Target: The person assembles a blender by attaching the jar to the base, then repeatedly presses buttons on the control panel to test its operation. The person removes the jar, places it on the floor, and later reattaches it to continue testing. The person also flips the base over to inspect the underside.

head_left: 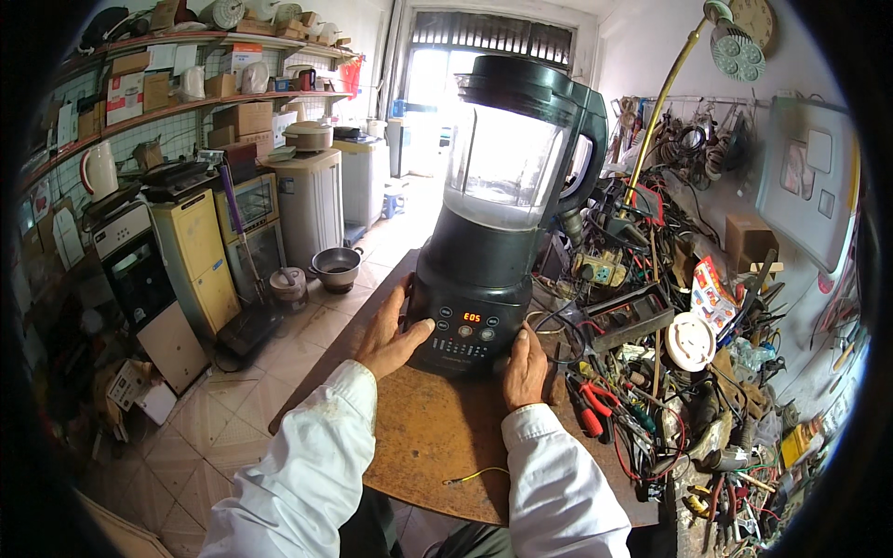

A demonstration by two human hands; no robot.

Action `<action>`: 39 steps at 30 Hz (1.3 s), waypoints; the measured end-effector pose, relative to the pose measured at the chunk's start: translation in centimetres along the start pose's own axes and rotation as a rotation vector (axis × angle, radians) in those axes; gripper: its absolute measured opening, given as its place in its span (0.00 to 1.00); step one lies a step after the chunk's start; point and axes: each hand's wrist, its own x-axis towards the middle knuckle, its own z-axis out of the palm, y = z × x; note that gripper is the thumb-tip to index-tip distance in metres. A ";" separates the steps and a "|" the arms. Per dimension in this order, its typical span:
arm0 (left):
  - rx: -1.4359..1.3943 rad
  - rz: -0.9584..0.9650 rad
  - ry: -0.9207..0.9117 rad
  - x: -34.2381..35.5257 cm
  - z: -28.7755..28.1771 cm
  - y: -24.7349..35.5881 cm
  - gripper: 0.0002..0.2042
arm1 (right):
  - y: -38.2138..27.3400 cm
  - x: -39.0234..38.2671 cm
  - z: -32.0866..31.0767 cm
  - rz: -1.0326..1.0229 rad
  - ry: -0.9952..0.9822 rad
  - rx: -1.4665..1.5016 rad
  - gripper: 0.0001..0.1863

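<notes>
A black blender [473, 288] stands upright on a brown wooden table [419, 437], its clear jug [507, 167] seated on the base under a black lid. Characters glow orange on the display of its control panel. My left hand [386, 335] holds the base's left side, thumb lying over the panel's edge by the round buttons. Against the lower right side rests my right hand [526, 369], gripping the base with fingers partly hidden behind it. A short yellow wire [476, 476] lies near the table's front edge.
Tools, cables and parts are heaped to the right, with red-handled pliers [593, 407] and a white round part [690, 341] among them. A gooseneck lamp [665, 102] arches above. Left stand appliances, a pot [337, 270] on the tiled floor, and loaded shelves [186, 42].
</notes>
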 end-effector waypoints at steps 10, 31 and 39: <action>0.093 -0.112 -0.015 -0.1 0.0 0.7 0.44 | -2.9 12.3 -3.4 -0.008 0.108 -0.029 0.25; 0.037 -0.008 0.035 0.0 0.5 -0.5 0.42 | -6.3 13.8 -3.1 0.046 -0.152 0.218 0.32; -0.053 -0.008 0.018 0.0 0.4 0.5 0.43 | -3.6 4.6 -2.5 0.076 -0.278 0.236 0.39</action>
